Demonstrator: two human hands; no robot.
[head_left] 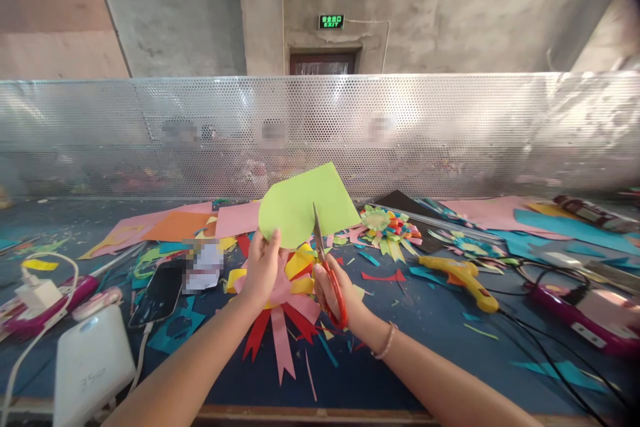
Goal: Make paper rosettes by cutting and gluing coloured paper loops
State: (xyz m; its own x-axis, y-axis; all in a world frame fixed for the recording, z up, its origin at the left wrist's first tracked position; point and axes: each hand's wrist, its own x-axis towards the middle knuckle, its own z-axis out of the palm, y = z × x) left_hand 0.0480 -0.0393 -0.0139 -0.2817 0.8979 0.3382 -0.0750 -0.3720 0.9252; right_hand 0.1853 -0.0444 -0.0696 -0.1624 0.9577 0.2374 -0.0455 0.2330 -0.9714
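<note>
The left hand (pixel 263 267) has its grip clenched on the lower edge of one light green sheet of paper (pixel 300 203), thumb in front, holding it tilted up above the worktop (pixel 400 360). The right hand (pixel 333 290) has its grip closed through the red handles of one pair of scissors (pixel 327 267), whose nearly shut blades point up against the sheet's near edge, just right of the left grip. Two paper rosettes show: one pink, red and yellow rosette (pixel 283 327) directly beneath both grips and one multicoloured rosette (pixel 387 223) beyond the right grip, with one yellow glue gun (pixel 463 277) farther right.
</note>
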